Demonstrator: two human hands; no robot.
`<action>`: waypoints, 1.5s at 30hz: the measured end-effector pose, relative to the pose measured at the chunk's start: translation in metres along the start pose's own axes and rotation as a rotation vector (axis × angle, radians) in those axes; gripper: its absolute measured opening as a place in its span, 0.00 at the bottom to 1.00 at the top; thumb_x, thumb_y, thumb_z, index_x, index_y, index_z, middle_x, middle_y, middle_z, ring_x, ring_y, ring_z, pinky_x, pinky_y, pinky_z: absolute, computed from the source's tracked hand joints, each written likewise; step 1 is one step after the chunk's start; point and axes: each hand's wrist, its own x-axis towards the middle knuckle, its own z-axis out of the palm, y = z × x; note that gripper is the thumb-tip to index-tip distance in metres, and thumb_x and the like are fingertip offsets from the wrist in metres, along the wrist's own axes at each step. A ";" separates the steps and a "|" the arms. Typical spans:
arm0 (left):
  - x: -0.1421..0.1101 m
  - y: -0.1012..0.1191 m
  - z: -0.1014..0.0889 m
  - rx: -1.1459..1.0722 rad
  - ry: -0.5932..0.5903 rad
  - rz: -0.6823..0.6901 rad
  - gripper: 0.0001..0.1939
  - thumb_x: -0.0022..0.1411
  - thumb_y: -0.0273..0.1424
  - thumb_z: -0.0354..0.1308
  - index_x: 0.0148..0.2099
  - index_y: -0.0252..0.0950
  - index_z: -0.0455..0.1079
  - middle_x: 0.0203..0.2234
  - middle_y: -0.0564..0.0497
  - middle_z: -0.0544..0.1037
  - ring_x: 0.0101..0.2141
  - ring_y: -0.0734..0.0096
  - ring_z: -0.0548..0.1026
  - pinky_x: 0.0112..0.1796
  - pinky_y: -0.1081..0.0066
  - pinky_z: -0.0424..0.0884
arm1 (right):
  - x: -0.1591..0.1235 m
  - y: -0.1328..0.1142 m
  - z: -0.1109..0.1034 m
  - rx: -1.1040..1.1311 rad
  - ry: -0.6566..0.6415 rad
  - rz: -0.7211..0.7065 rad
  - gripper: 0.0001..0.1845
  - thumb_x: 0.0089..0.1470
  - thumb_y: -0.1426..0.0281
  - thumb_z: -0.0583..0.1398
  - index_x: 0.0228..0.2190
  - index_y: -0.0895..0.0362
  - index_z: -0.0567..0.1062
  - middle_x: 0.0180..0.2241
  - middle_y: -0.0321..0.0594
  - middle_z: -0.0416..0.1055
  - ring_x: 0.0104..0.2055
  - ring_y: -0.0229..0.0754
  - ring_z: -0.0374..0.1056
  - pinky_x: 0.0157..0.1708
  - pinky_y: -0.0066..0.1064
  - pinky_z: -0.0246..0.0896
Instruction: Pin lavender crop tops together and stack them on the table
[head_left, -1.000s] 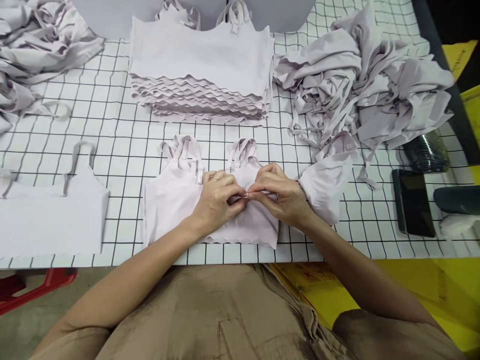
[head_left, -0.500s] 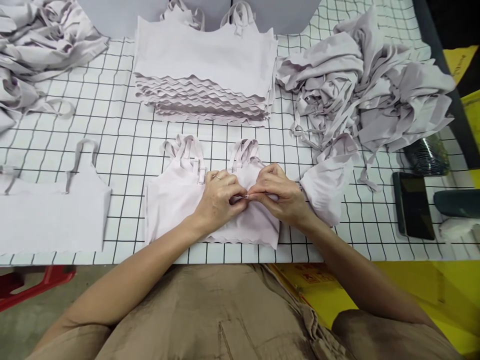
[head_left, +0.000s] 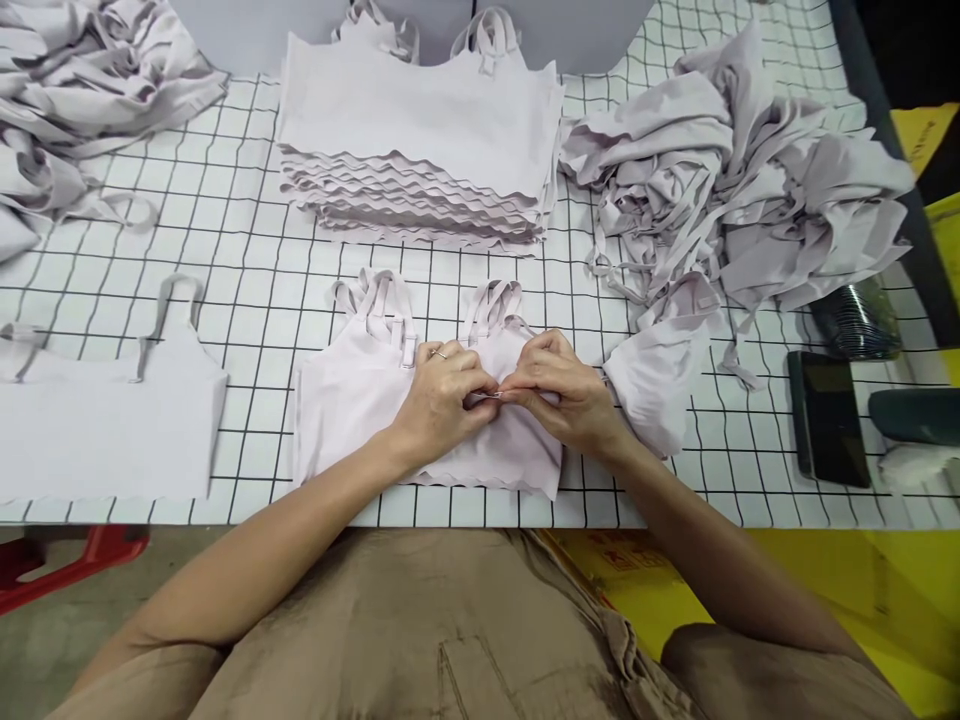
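In front of me on the table lies a pale pink strappy bra top (head_left: 352, 400), flat, with its straps upward and a wavy hem toward me. Over its right half, my left hand (head_left: 448, 395) and my right hand (head_left: 559, 390) meet fingertip to fingertip. Both are closed in a pinch on a thin, whitish bit between them, too small to name. The left wrist rests across the top's lower part. Just beyond my right hand is a bunched bra top (head_left: 660, 375) of the same fabric.
Behind the work lies a neat stack of bra tops (head_left: 420, 130). Crumpled heaps of garments are at the back left (head_left: 97, 80) and right (head_left: 810, 200). Another flat top (head_left: 112, 430) lies left. A black phone (head_left: 828, 418) and dark bottle (head_left: 915, 412) sit right on the checked tablecloth (head_left: 255, 400).
The whole view has shifted slightly, so the things on the table sit a little farther right. Both hands keep the same pinch over the bra top.
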 end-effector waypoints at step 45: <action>0.005 -0.005 -0.003 0.029 -0.107 -0.085 0.04 0.57 0.31 0.69 0.33 0.38 0.77 0.29 0.52 0.80 0.36 0.61 0.73 0.41 0.59 0.63 | 0.113 0.043 -0.053 -0.269 -0.352 0.144 0.23 0.65 0.58 0.53 0.24 0.56 0.76 0.23 0.38 0.66 0.37 0.44 0.61 0.42 0.38 0.57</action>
